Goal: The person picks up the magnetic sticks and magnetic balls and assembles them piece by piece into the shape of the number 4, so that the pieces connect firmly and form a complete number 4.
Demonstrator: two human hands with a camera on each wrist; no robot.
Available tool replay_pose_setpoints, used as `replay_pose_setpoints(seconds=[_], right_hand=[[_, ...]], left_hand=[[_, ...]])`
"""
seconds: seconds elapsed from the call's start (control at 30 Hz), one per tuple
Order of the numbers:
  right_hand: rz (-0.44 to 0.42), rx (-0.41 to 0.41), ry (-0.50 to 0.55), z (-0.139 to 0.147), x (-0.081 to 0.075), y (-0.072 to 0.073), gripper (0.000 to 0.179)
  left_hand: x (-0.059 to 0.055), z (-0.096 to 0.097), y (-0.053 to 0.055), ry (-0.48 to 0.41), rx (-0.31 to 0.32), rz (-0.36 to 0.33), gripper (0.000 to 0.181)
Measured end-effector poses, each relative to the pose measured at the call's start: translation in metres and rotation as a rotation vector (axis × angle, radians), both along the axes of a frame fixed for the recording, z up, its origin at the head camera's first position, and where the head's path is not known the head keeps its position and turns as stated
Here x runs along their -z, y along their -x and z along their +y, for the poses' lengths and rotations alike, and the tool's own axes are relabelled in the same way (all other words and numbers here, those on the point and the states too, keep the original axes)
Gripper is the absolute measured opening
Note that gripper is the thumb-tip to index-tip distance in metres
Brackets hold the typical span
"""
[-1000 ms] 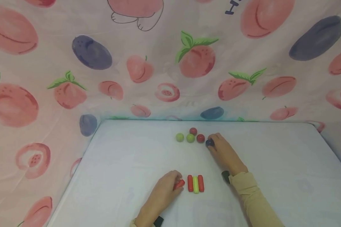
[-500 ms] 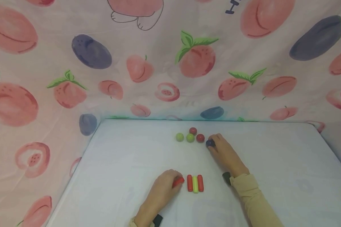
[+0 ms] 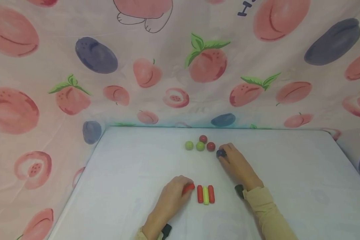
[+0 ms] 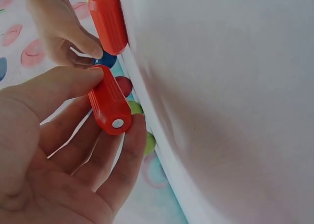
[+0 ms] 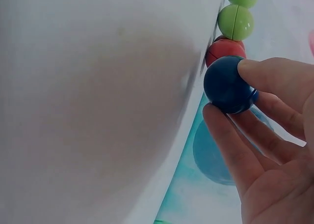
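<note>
My left hand (image 3: 174, 194) pinches a red rod (image 4: 111, 101) between thumb and fingers; a silvery disc shows on its end in the left wrist view. Just right of that hand, two red rods (image 3: 211, 194) lie on the table with a yellow-green rod (image 3: 206, 195) between them, side by side. Farther back, my right hand (image 3: 235, 161) holds a dark blue ball (image 5: 229, 84) with thumb and fingertips. Left of the blue ball are two red balls (image 3: 211, 146) and two green balls (image 3: 200, 146), grouped close together near the far edge.
The white table (image 3: 132, 173) ends at a cloth backdrop (image 3: 168, 50) printed with peaches and plums. A dark strap piece (image 3: 239, 191) sits at my right wrist, another (image 3: 166, 230) at my left.
My left hand has moved slightly forward, away from me, and the red rod in it has turned a little. The right hand with the blue ball has shifted only slightly.
</note>
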State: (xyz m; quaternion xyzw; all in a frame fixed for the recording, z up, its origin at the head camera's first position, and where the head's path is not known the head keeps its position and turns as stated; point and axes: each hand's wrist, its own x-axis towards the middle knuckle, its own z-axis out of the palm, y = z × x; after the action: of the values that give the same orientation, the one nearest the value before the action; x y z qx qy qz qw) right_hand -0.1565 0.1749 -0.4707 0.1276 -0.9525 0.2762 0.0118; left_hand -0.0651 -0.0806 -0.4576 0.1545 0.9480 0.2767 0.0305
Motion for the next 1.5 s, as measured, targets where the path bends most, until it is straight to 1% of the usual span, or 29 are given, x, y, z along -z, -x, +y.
replay_pose_setpoints(seconds=[0.1, 0.17, 0.33, 0.53, 0.7, 0.8, 0.97, 1.13, 1.4, 1.5], right_hand=[[0.0, 0.002, 0.004, 0.0, -0.002, -0.002, 0.03], [0.002, 0.003, 0.004, 0.0, -0.003, -0.004, 0.03], [0.016, 0.003, -0.002, 0.0, -0.004, -0.006, 0.03], [0.035, 0.006, 0.006, -0.001, -0.005, -0.01, 0.029], [0.016, 0.018, 0.005, -0.002, -0.005, -0.014, 0.03], [0.011, 0.013, 0.008, -0.003, -0.006, -0.017, 0.031], [0.033, -0.003, 0.02, -0.003, -0.006, -0.02, 0.032], [0.042, -0.017, 0.031, -0.004, -0.007, -0.023, 0.031], [0.053, -0.022, 0.05, -0.008, -0.009, -0.029, 0.032], [0.05, -0.027, 0.054, -0.009, -0.011, -0.03, 0.032]], left_hand=[[-0.001, 0.0, 0.003, -0.011, 0.012, 0.029, 0.024], [-0.001, 0.0, 0.005, -0.019, 0.016, 0.031, 0.024], [-0.003, 0.001, 0.011, -0.032, 0.018, 0.009, 0.026], [-0.002, 0.003, 0.016, -0.028, 0.027, 0.021, 0.027], [-0.003, 0.006, 0.018, -0.021, 0.024, 0.031, 0.028], [-0.004, 0.007, 0.02, -0.022, 0.03, 0.043, 0.028], [-0.006, 0.008, 0.024, -0.033, 0.031, 0.057, 0.028], [-0.007, 0.01, 0.027, -0.038, 0.024, 0.043, 0.031], [-0.004, 0.013, 0.032, -0.058, 0.036, 0.08, 0.029], [-0.003, 0.013, 0.034, -0.074, 0.038, 0.079, 0.028]])
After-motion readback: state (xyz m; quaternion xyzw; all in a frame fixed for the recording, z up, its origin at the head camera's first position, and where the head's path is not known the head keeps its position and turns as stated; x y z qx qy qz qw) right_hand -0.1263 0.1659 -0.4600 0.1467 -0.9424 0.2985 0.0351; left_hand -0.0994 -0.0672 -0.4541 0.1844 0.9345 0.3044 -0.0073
